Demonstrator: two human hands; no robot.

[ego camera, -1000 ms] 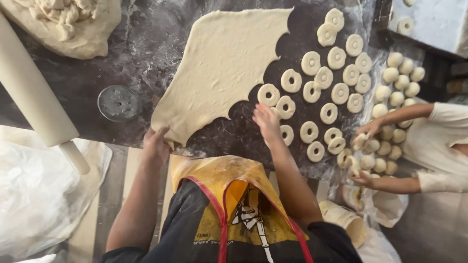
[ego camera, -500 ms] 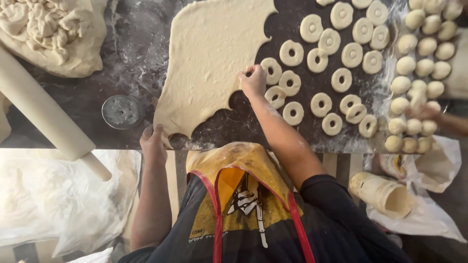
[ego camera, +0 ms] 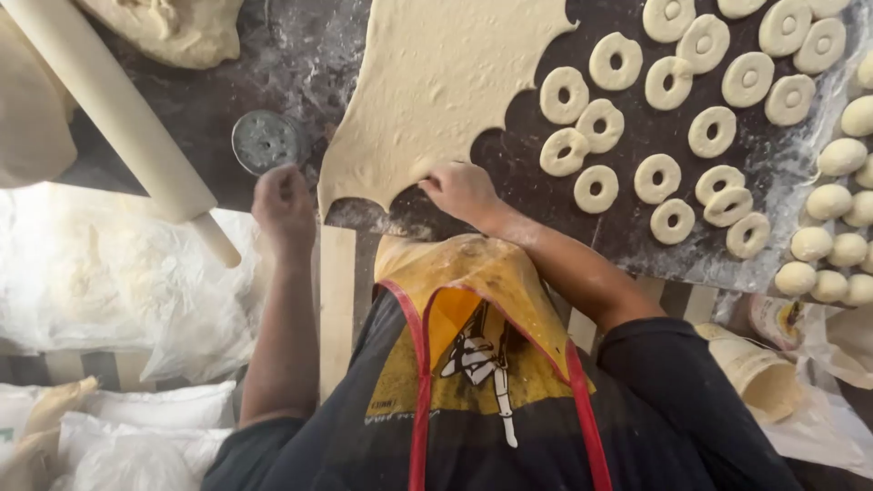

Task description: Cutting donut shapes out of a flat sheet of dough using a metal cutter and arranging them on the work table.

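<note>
Just floury, scalloped dough sheet [ego camera: 436, 82] under flat open right hand [ego camera: 462, 191]; left hand [ego camera: 284, 205] loosely curled, empty, beside perforated metal cutter [ego camera: 265, 141].

My one head camera looked steeply down, close over my apron [ego camera: 473, 300] and the floured table [ego camera: 546, 164].

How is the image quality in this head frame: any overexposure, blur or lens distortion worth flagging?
Head view: the plastic bags at lower left are blown out to near white; the dough sheet and rings are evenly lit and sharp; the left hand is slightly soft; the rolling pin looks bowed by wide-angle distortion.
</note>
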